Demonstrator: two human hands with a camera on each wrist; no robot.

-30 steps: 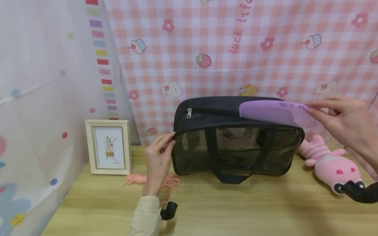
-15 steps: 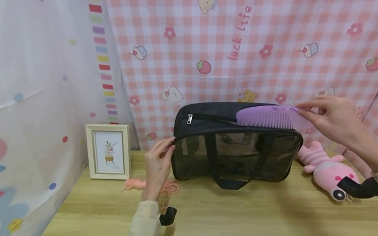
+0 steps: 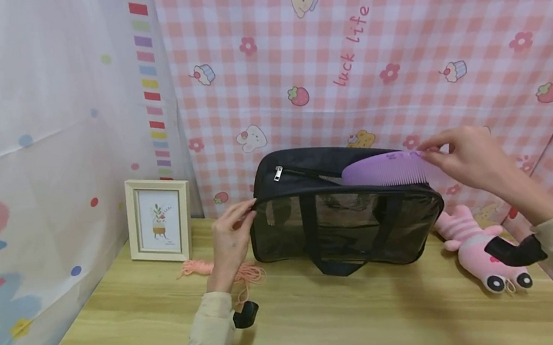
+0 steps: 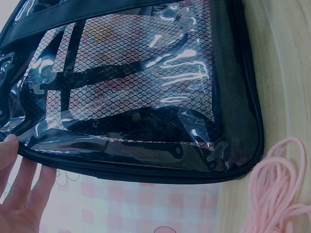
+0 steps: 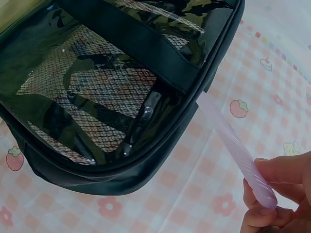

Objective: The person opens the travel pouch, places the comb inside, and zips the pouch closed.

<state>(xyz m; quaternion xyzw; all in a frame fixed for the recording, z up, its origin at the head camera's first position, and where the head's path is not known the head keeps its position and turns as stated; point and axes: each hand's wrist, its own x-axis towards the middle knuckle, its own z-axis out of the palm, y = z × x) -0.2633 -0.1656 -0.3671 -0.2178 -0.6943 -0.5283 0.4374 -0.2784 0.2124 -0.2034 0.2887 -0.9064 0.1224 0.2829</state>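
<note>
A black bag (image 3: 281,232) with see-through sides stands on the table, its top zip partly undone and the silver zip pull (image 3: 278,173) near the left end. With thumb and fingers, my left hand (image 3: 229,247) pinches the bag's upper left edge. A purple comb (image 3: 377,170) lies along the right part of the zip opening, teeth downward. Its left end seems to dip into the opening, though the bag's rim hides how deep. My right hand (image 3: 469,163) pinches the comb's right end, which in the right wrist view sticks out beyond the bag (image 5: 116,77).
Pink yarn (image 3: 247,273) lies behind my left wrist. A cream picture frame (image 3: 133,224) stands at the table's back left. Right of the bag lies a pink plush toy (image 3: 473,252). A pink checked curtain (image 3: 264,70) hangs close behind the bag.
My right hand has moved left with the comb, sliding it along the bag's opening and slightly lower into it. The left hand keeps its hold on the bag's edge.
</note>
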